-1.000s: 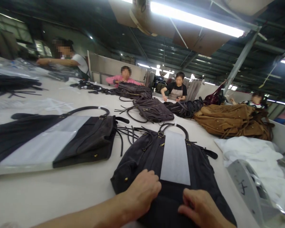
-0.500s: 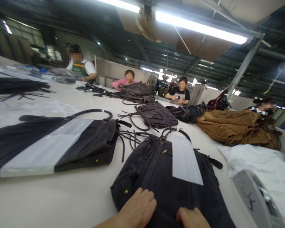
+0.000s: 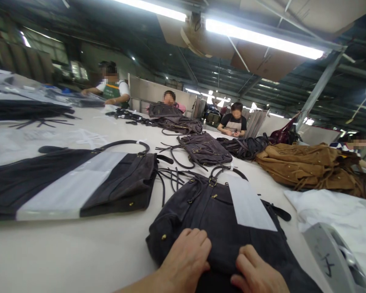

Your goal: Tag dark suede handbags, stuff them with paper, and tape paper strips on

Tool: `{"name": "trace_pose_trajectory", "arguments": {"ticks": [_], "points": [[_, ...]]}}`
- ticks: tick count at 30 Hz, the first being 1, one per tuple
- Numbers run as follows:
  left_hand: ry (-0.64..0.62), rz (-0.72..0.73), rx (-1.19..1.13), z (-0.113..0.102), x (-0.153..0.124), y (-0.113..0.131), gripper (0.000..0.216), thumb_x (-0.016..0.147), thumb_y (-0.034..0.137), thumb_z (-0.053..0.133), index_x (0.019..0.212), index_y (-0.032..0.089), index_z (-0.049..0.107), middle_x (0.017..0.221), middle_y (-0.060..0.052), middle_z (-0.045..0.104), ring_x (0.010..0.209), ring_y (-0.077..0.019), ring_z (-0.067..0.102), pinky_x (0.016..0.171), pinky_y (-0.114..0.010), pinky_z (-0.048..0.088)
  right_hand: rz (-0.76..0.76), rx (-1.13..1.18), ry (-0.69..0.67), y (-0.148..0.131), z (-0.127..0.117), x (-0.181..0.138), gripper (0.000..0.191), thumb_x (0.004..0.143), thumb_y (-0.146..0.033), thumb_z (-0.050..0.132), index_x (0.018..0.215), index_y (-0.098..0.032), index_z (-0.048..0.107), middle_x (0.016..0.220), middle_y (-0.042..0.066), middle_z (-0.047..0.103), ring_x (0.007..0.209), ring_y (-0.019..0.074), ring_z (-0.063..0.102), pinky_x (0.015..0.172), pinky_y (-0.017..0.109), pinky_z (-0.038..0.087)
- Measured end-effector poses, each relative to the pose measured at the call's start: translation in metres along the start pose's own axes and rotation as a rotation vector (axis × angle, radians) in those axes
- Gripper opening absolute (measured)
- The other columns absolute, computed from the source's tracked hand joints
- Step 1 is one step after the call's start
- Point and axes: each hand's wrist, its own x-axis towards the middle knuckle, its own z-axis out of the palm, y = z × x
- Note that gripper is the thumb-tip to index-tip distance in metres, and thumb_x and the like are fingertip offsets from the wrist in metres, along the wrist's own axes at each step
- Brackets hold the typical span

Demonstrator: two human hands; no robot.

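Observation:
A dark handbag lies on the table in front of me, its handles pointing away and a white paper strip laid over its upper part. My left hand grips the bag's near edge, fingers curled over the fabric with the thumb underneath. Beside it, my right hand pinches the same edge farther right. The fabric between both hands is lifted a little and folded. To the left lies a second dark handbag, wrapped across by a wide white strip.
Farther back are more dark bags and a pile of brown bags. White cloth or sheeting and a grey tape-dispenser-like device sit at the right. Several people work around the table.
Both hands have moved slightly up and the bag's near edge is now raised between them. The white paper strip has shifted a little right on the bag. The view has turned slightly.

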Motion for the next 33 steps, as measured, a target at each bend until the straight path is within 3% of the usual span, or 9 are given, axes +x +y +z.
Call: {"name": "trace_pose_trajectory", "arguments": {"ticks": [4, 8, 10, 12, 16, 19, 24, 27, 33], "points": [[0.041, -0.019, 0.05, -0.033, 0.017, -0.001, 0.003, 0.09, 0.019, 0.052, 0.092, 0.02, 0.05, 0.097, -0.004, 0.061, 0.089, -0.0233, 0.057, 0.078, -0.037, 0.045, 0.1, 0.013, 0.025, 0.015, -0.015, 0.023, 0.033, 0.099, -0.041, 0.023, 0.077, -0.026, 0.042, 0.063, -0.004, 0.057, 0.048, 0.0146, 0.06, 0.042, 0.028, 0.033], [-0.011, 0.114, 0.084, -0.043, 0.048, -0.02, 0.004, 0.093, 0.024, 0.05, 0.091, 0.021, 0.048, 0.091, -0.003, 0.065, 0.082, -0.0218, 0.063, 0.068, -0.031, 0.047, 0.145, 0.153, -0.191, 0.041, -0.003, 0.052, 0.022, 0.096, -0.038, 0.04, 0.079, -0.026, 0.043, 0.069, -0.004, 0.063, 0.06, 0.0172, 0.065, 0.052, 0.028, 0.033], [-0.041, 0.18, 0.125, -0.035, 0.067, -0.036, 0.01, 0.094, 0.03, 0.05, 0.091, 0.021, 0.049, 0.085, -0.002, 0.067, 0.078, -0.0225, 0.066, 0.064, -0.03, 0.047, 0.155, 0.238, -0.309, 0.052, 0.017, 0.063, 0.017, 0.095, -0.035, 0.045, 0.081, -0.025, 0.045, 0.073, -0.005, 0.066, 0.068, 0.0164, 0.066, 0.055, 0.027, 0.033], [-0.054, 0.179, 0.171, -0.019, 0.085, -0.052, 0.015, 0.093, 0.035, 0.051, 0.092, 0.02, 0.051, 0.08, -0.002, 0.068, 0.074, -0.0237, 0.067, 0.061, -0.03, 0.047, 0.176, 0.241, -0.332, 0.059, 0.045, 0.069, 0.018, 0.096, -0.034, 0.044, 0.083, -0.024, 0.047, 0.075, -0.004, 0.067, 0.07, 0.0161, 0.067, 0.055, 0.027, 0.031], [-0.004, 0.114, 0.202, 0.011, 0.103, -0.07, 0.015, 0.093, 0.034, 0.051, 0.093, 0.019, 0.054, 0.084, -0.005, 0.068, 0.079, -0.0253, 0.067, 0.066, -0.033, 0.049, 0.214, 0.153, -0.242, 0.063, 0.095, 0.068, 0.022, 0.098, -0.035, 0.04, 0.083, -0.022, 0.049, 0.075, -0.001, 0.066, 0.068, 0.0161, 0.065, 0.055, 0.027, 0.03], [0.037, 0.082, 0.203, 0.019, 0.101, -0.066, 0.013, 0.093, 0.031, 0.051, 0.091, 0.019, 0.055, 0.089, -0.005, 0.065, 0.083, -0.0242, 0.064, 0.072, -0.035, 0.048, 0.187, 0.095, -0.145, 0.062, 0.108, 0.064, 0.028, 0.099, -0.038, 0.035, 0.081, -0.021, 0.05, 0.073, -0.001, 0.064, 0.065, 0.0154, 0.064, 0.055, 0.027, 0.031], [0.191, -0.068, 0.193, 0.027, 0.099, -0.032, 0.025, 0.092, 0.039, 0.051, 0.09, 0.015, 0.057, 0.095, -0.012, 0.059, 0.098, -0.0306, 0.056, 0.087, -0.047, 0.04, 0.167, 0.024, -0.086, 0.058, 0.107, 0.063, 0.031, 0.1, -0.036, 0.032, 0.08, -0.021, 0.051, 0.072, 0.0, 0.063, 0.063, 0.0151, 0.062, 0.053, 0.027, 0.03], [0.206, -0.057, 0.163, 0.038, 0.1, -0.015, 0.025, 0.092, 0.04, 0.052, 0.091, 0.016, 0.057, 0.094, -0.01, 0.057, 0.094, -0.0287, 0.053, 0.085, -0.046, 0.039, 0.173, 0.022, -0.099, 0.06, 0.097, 0.066, 0.028, 0.099, -0.033, 0.035, 0.079, -0.022, 0.05, 0.072, -0.001, 0.064, 0.065, 0.0143, 0.063, 0.054, 0.027, 0.03], [0.204, 0.011, 0.152, 0.046, 0.098, -0.019, 0.015, 0.09, 0.032, 0.056, 0.095, 0.019, 0.053, 0.095, -0.006, 0.055, 0.089, -0.0268, 0.052, 0.081, -0.043, 0.04, 0.357, -0.177, -0.163, 0.075, 0.046, 0.04, 0.039, 0.089, -0.06, 0.043, 0.08, -0.023, 0.052, 0.067, 0.002, 0.065, 0.06, 0.0223, 0.063, 0.053, 0.03, 0.025]]}}
